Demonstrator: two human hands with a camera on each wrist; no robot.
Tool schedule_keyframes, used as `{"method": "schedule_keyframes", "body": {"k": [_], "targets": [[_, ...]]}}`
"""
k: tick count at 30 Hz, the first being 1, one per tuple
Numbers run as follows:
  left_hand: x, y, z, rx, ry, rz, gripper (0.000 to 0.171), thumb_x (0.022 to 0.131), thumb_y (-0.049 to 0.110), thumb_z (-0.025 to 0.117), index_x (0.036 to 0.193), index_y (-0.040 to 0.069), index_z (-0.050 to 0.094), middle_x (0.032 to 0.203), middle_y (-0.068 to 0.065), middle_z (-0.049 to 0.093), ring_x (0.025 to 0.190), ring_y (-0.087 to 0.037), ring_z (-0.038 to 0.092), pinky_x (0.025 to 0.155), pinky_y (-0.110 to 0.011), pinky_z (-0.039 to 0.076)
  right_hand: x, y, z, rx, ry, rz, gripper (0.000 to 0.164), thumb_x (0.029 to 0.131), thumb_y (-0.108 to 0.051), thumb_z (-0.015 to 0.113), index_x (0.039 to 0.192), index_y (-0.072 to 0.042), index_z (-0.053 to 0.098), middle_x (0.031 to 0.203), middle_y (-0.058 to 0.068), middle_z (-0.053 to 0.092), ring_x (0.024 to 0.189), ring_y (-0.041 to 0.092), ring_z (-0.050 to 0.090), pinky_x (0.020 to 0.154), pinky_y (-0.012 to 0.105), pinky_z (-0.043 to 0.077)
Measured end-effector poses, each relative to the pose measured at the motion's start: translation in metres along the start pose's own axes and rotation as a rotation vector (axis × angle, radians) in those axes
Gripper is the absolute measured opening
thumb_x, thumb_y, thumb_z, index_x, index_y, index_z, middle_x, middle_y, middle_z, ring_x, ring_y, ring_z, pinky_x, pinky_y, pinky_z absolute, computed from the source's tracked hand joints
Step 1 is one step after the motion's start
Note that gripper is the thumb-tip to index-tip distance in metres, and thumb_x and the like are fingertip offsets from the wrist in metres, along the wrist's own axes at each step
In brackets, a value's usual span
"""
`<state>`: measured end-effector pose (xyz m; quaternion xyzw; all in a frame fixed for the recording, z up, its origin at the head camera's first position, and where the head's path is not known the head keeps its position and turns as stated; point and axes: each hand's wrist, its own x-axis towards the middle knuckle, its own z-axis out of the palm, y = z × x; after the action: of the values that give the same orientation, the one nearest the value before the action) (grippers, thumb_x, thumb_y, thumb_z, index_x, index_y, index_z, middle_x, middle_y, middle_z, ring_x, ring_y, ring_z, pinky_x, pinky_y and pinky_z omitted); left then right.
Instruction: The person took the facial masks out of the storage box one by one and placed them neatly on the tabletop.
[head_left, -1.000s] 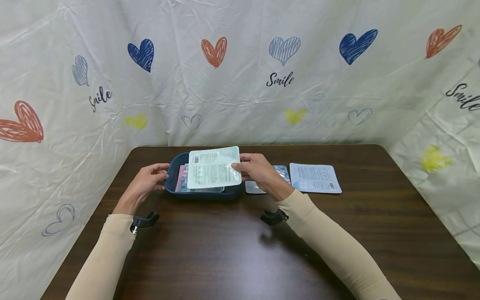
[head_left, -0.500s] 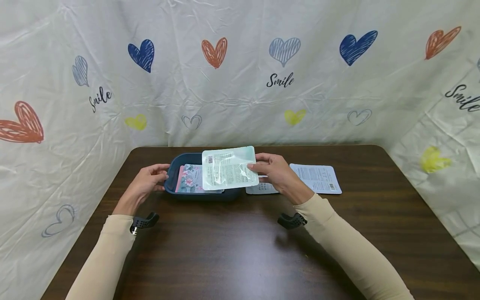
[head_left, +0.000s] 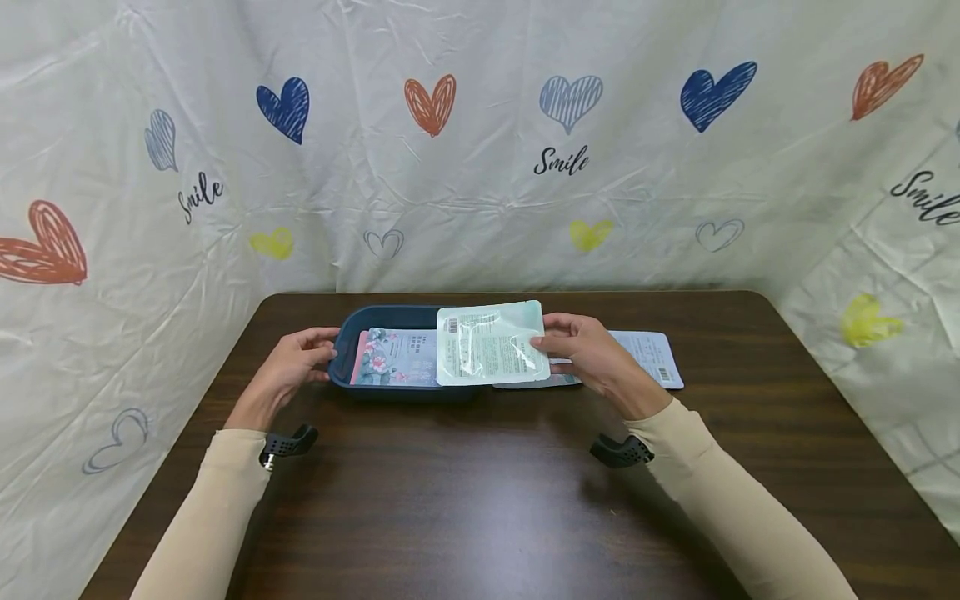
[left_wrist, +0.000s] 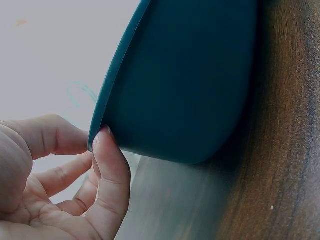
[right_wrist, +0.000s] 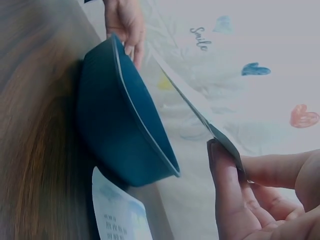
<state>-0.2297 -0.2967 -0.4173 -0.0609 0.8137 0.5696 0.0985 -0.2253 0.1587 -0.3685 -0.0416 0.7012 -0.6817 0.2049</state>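
My left hand [head_left: 300,358] pinches the left end of a dark blue plastic bin [head_left: 412,393] between thumb and fingers; the left wrist view shows the thumb and forefinger on the rim of the bin [left_wrist: 185,85]. Inside lies a blue-grey sachet with pink flowers [head_left: 397,358], a pink edge showing beside it. My right hand [head_left: 588,354] pinches a flat pale green foil sachet [head_left: 491,343] by its right edge, printed side up. In the right wrist view this sachet [right_wrist: 195,107] is seen edge-on, raised above the bin's rim. It hides the bin's right end in the head view.
To the right of the bin a white-blue printed sachet [head_left: 652,354] lies on the brown table [head_left: 420,483]. Another sachet [head_left: 562,380] lies between, mostly covered by the right hand and the green sachet. A white cloth with hearts [head_left: 480,167] hangs behind the table.
My right hand has moved right with the green sachet, from over the bin's middle to past its right end, uncovering the flowered sachet. My left hand stays on the rim.
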Motion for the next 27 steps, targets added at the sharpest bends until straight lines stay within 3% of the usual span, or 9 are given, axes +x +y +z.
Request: {"method": "schedule_keyframes", "body": {"k": [15, 27], "targets": [[-0.001, -0.001, 0.000, -0.014, -0.009, 0.006, 0.052, 0.103, 0.012, 0.055, 0.153, 0.007, 0.043, 0.129, -0.022, 0.051, 0.097, -0.023, 0.059, 0.078, -0.027, 0.058, -0.017, 0.010, -0.022, -0.015, 0.022, 0.015, 0.053, 0.095, -0.005, 0.069, 0.140, 0.007, 0.046, 0.098, -0.002, 0.074, 0.086, 0.014, 0.072, 0.076, 0.033, 0.060], [0.005, -0.004, -0.003, -0.041, -0.018, -0.018, 0.052, 0.103, 0.011, 0.055, 0.154, 0.007, 0.042, 0.126, -0.021, 0.051, 0.095, -0.021, 0.059, 0.078, -0.028, 0.059, -0.030, 0.025, -0.041, -0.063, 0.024, 0.037, 0.047, 0.096, -0.009, 0.068, 0.135, 0.007, 0.048, 0.094, -0.002, 0.075, 0.085, 0.013, 0.072, 0.075, 0.030, 0.059]]}}
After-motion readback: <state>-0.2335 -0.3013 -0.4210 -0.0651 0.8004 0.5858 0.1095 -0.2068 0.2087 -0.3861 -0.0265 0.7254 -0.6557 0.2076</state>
